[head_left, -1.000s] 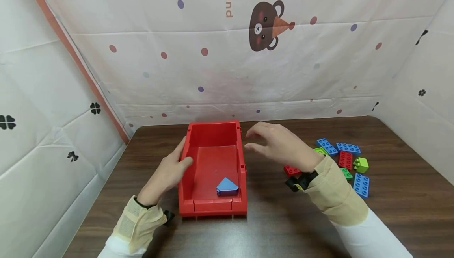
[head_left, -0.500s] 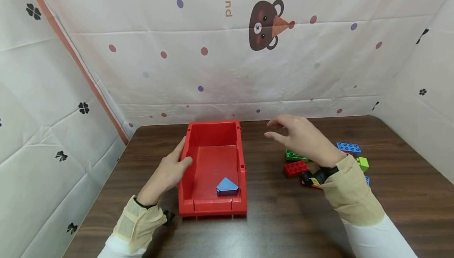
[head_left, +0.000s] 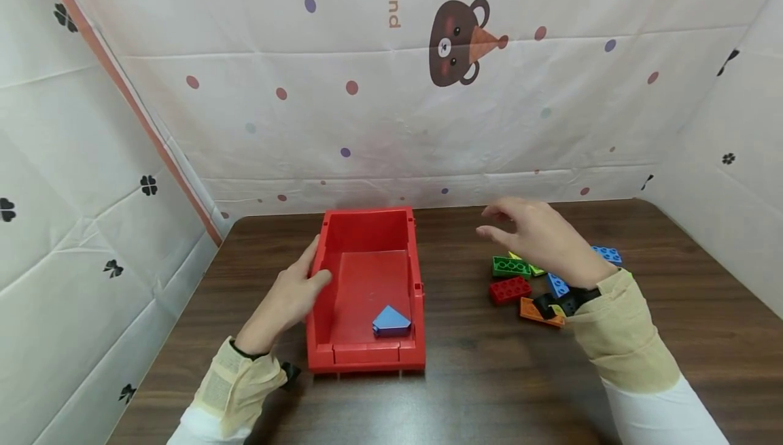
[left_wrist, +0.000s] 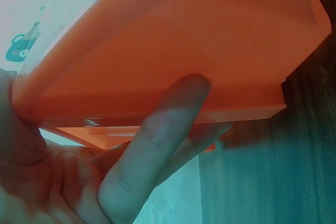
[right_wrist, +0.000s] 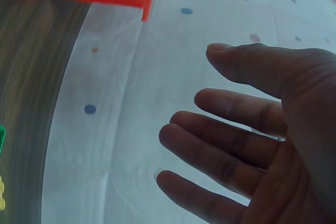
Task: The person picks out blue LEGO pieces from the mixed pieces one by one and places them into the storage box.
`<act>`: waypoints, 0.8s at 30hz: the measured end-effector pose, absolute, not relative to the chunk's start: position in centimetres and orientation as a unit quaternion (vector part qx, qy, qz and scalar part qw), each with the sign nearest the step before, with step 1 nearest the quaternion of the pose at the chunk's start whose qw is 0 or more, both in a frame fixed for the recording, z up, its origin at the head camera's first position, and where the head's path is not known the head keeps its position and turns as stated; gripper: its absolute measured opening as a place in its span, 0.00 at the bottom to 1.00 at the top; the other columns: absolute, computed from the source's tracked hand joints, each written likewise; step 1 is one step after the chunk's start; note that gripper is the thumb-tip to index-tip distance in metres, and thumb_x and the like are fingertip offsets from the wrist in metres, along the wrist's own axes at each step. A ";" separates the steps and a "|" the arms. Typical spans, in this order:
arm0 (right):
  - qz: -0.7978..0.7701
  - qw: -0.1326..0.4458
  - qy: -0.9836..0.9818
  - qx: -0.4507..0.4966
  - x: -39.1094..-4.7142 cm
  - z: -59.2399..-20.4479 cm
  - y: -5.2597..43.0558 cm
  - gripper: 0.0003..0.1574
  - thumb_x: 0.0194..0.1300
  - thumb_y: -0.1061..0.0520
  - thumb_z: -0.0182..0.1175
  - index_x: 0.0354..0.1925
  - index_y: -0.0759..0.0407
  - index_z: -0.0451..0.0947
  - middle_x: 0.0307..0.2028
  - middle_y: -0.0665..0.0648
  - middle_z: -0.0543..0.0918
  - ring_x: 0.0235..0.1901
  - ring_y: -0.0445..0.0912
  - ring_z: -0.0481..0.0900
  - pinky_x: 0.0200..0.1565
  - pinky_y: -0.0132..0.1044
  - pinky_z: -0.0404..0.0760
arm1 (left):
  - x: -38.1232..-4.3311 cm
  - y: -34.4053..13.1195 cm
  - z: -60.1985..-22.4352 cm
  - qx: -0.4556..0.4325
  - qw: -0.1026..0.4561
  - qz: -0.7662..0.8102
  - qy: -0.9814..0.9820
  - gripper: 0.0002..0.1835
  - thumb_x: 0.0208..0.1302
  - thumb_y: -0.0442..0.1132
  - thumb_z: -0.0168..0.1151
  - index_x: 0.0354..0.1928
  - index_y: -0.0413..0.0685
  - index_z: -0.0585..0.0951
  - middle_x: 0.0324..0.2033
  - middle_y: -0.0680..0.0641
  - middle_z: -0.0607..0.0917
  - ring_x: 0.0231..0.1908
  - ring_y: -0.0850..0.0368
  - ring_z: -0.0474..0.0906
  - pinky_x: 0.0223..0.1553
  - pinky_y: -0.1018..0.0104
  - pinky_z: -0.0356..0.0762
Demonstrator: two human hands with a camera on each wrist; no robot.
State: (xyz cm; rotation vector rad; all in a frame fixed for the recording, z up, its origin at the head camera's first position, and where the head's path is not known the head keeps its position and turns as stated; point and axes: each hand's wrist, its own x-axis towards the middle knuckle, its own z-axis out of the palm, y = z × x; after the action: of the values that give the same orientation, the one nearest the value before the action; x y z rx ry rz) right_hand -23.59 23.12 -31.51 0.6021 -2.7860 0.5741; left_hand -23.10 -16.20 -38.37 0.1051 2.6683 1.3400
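A red plastic bin stands on the table with a blue angled-top block lying inside near its front right corner. My left hand grips the bin's left wall, thumb over the rim. In the left wrist view, fingers lie along the bin's side. My right hand is held over the table to the right of the bin, fingers loosely bent and holding nothing. Below and in front of it lie a green brick, a red brick, an orange brick and a blue brick.
Another blue brick shows behind the right wrist, and a lime piece peeks out beside the green brick. The right forearm covers part of the brick pile. A patterned white cloth hangs behind the dark wooden table.
My right hand has moved right, away from the bin and over the bricks, uncovering the green, red and orange ones. The left hand and bin have stayed put.
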 end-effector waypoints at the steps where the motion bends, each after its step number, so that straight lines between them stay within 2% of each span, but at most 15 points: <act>1: 0.198 0.115 -0.952 0.203 -23.6 -31.5 23.4 0.18 0.73 0.50 0.70 0.52 0.61 0.85 0.45 0.59 0.88 0.42 0.53 0.84 0.46 0.55 0.85 | -23.1 -16.2 -38.4 0.036 0.077 0.448 0.890 0.43 0.73 0.42 0.53 0.87 0.56 0.50 0.59 0.34 0.80 0.40 0.46 0.85 0.39 0.52 0.89; 14: 0.197 0.126 -0.956 0.175 -23.9 -31.3 26.5 0.19 0.74 0.50 0.68 0.53 0.62 0.84 0.45 0.60 0.88 0.44 0.55 0.86 0.47 0.57 0.84 | -23.1 -16.4 -38.4 0.035 0.075 0.449 0.890 0.42 0.73 0.42 0.52 0.87 0.57 0.50 0.60 0.34 0.80 0.40 0.46 0.84 0.38 0.53 0.88; 24: 0.194 0.118 -0.961 0.161 -24.3 -32.0 27.9 0.18 0.76 0.49 0.66 0.53 0.61 0.84 0.47 0.61 0.88 0.46 0.56 0.86 0.47 0.59 0.82 | -23.5 -16.3 -38.3 0.035 0.075 0.443 0.893 0.42 0.73 0.41 0.50 0.87 0.56 0.50 0.52 0.35 0.83 0.33 0.49 0.85 0.34 0.55 0.88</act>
State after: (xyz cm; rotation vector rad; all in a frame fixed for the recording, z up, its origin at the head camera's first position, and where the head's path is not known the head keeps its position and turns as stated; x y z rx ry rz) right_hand -24.33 27.86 -31.95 0.4695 -2.8091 0.5673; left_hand -23.48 -16.28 -38.33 0.1061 2.6781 1.3286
